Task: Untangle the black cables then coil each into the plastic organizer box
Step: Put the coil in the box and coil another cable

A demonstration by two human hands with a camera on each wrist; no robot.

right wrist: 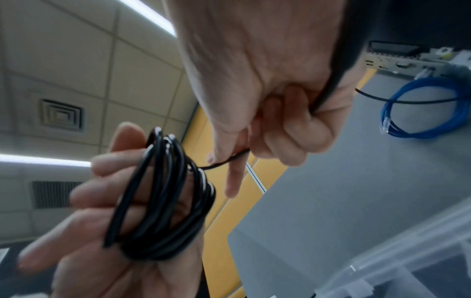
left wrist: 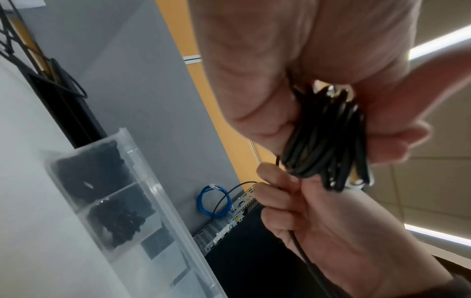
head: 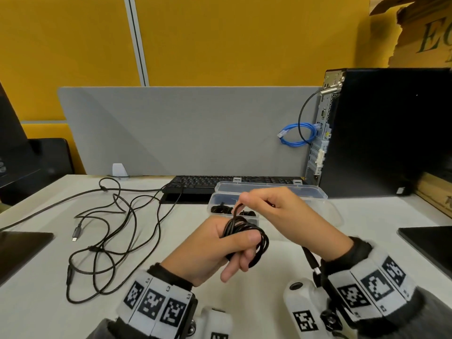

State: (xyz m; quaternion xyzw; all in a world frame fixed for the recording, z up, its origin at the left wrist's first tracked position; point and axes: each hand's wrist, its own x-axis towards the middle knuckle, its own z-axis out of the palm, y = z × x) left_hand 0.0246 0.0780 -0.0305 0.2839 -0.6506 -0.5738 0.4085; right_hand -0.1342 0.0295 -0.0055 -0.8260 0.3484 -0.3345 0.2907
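White desk (head: pixel 269 277), grey divider (head: pixel 195 130), yellow wall (head: pixel 220 40)

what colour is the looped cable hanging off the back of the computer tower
Blue. The looped cable hangs at the rear of the computer tower; the head view shows it best.

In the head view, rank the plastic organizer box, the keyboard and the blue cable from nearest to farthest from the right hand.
From the right hand:
1. Plastic organizer box, directly behind the hand.
2. Keyboard, beyond the box, toward the left.
3. Blue cable, hanging at the computer tower's back, up on the right.
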